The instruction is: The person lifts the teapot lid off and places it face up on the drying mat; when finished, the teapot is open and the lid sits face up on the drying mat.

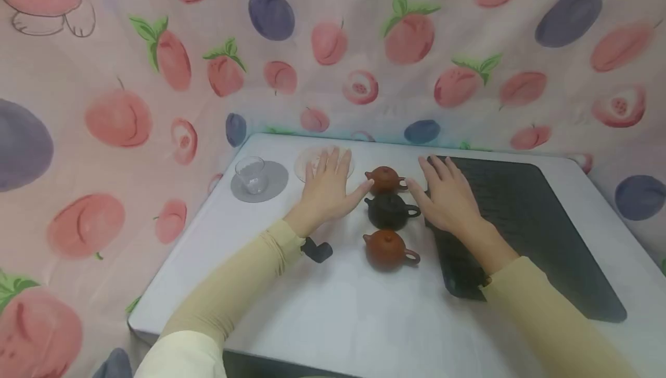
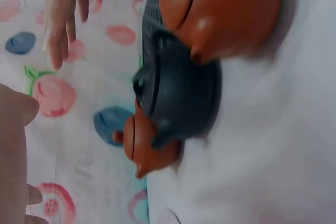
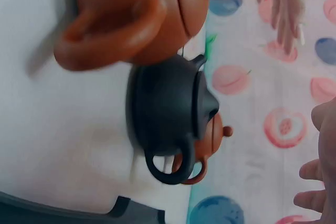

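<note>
Three small teapots stand in a column on the white table: a reddish-brown teapot (image 1: 385,179) at the back, a black teapot (image 1: 387,211) in the middle and another reddish-brown teapot (image 1: 386,249) in front. All their spouts point left and their handles right. My left hand (image 1: 328,190) hovers to the left of them, fingers spread and straight, holding nothing. On the other side my right hand (image 1: 446,197) is likewise held out with fingers extended. In the left wrist view the black teapot (image 2: 184,87) sits between the two brown ones, its lid on.
A dark slatted tray (image 1: 525,233) lies on the right, partly under my right hand. At the back left, a clear glass cup (image 1: 252,175) stands on a grey round coaster (image 1: 278,177). A pale round plate (image 1: 302,164) is behind my left hand. Fruit-print cloth surrounds the table.
</note>
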A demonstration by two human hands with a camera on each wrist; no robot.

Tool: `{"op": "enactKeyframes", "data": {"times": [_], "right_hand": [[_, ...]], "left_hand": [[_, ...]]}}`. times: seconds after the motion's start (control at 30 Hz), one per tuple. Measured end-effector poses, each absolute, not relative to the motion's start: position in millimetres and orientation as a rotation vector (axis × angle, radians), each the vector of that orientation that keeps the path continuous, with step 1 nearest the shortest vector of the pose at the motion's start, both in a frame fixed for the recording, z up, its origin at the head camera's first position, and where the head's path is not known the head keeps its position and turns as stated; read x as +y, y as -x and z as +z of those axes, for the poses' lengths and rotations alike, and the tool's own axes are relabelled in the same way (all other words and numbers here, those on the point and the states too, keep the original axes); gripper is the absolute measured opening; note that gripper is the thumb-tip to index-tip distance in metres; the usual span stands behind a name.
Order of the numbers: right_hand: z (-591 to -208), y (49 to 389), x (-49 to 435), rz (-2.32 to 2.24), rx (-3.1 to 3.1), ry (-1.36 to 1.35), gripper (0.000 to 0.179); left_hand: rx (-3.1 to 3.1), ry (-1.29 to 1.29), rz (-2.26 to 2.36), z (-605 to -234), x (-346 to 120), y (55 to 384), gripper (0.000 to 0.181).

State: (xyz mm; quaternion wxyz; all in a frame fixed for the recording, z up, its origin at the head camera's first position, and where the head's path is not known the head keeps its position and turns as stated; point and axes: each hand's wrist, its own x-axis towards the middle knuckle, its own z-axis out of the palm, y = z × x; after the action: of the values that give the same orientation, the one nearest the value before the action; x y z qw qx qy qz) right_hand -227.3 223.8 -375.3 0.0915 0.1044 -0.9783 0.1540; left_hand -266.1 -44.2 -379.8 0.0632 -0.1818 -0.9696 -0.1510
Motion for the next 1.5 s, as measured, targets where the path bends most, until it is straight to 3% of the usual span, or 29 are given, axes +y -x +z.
{"op": "enactKeyframes", "data": {"times": [0.33, 0.57, 0.8, 0.97, 1.2, 1.5], "right_hand": [[-385.8, 195.5, 206.8, 0.812, -2.837, -0.578, 0.064], [-404.1, 176.6, 199.0, 0.798, -2.811, -0.663, 0.051], [-409.6, 175.1, 197.5, 0.741, -2.77, -0.66, 0.036], [-412.9, 169.2, 197.4, 0.692, -2.764, -0.719, 0.024], [-414.2, 162.6, 196.8, 0.56, -2.74, -0.73, 0.032], [-417.4, 163.8, 192.2, 0.594, -2.706, -0.724, 0.027]], "left_hand": [[-2.779, 0.609, -0.737, -406.4, -46.9, 234.6, 0.079], [-2.788, 0.63, -0.966, -433.5, -36.0, 213.9, 0.071], [-2.784, 0.765, -1.074, -454.8, -34.0, 213.1, 0.044], [-2.783, 0.84, -1.006, -468.1, -29.9, 206.6, 0.045], [-2.769, 0.85, -1.08, -473.2, -24.7, 202.3, 0.052], [-2.782, 0.872, -1.139, -474.1, -30.6, 202.5, 0.051]]}}
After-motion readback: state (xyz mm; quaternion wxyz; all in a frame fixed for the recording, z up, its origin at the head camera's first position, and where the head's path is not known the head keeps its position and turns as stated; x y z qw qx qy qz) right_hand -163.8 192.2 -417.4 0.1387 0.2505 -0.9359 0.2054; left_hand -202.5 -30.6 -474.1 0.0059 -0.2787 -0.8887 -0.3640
